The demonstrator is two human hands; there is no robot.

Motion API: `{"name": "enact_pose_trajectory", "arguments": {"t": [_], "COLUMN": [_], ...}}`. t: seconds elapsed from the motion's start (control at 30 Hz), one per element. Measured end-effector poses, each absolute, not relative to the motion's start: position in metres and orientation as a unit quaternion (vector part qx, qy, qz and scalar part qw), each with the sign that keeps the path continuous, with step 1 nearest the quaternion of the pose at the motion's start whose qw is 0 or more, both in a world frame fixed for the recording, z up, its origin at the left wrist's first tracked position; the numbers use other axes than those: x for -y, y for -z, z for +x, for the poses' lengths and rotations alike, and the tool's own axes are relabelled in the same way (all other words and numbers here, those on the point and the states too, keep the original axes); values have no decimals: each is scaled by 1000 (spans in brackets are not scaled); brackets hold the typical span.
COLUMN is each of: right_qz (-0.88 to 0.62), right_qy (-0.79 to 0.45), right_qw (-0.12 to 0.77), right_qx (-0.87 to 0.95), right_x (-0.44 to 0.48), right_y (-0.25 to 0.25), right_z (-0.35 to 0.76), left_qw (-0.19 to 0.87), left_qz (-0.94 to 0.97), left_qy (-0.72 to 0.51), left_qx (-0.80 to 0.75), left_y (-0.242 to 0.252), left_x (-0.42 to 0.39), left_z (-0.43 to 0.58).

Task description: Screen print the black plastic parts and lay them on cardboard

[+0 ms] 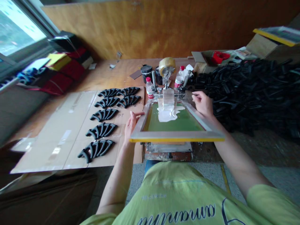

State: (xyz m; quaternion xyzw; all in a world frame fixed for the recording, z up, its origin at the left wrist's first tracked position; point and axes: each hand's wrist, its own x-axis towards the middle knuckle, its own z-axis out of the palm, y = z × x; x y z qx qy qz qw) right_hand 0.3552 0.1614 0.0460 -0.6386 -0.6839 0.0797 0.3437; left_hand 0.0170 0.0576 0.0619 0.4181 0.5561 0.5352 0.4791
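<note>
A screen printing frame [178, 135] with green mesh [185, 123] is directly before me, its near edge raised above a flat printing base [171, 147]. White ink [167, 115] lies on the mesh under a squeegee [168, 98] at the far end. My left hand [131, 125] is beside the frame's left edge, index finger stretched toward it and thumb apart; whether it touches is unclear. Over the frame's right side, my right hand [203, 103] has its fingers curled together in a pinch. Anything small inside them is hidden.
Several black ribbed plastic parts [104, 114] lie in rows on cardboard [67, 134] to the left. A large heap of black parts [253, 93] fills the right. Behind the frame stand red-capped bottles [149, 88], an ink tub [146, 73] and a tape roll [167, 65].
</note>
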Motion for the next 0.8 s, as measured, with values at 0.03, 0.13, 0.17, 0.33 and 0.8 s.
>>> {"name": "enact_pose_trajectory", "arguments": {"t": [0.03, 0.13, 0.17, 0.33, 0.8], "right_qz": [-660, -657, -631, -583, -644], "right_qy": [-99, -154, -159, -136, -17], "right_qw": [332, 252, 220, 53, 274], "right_qx": [666, 694, 727, 799, 714], "right_x": [-158, -131, -120, -79, -75], "right_y": [-36, 0, 12, 32, 18], "right_z": [363, 353, 342, 287, 384], "left_qw": [463, 447, 449, 442, 519], "left_qz": [423, 438, 439, 388, 376], "left_qy": [-567, -612, -613, -642, -327], "left_qx": [-534, -485, -478, -492, -694], "left_y": [-74, -103, -108, -86, 44], "left_x": [-68, -102, -111, -103, -33], "left_z": [21, 31, 34, 49, 15]}}
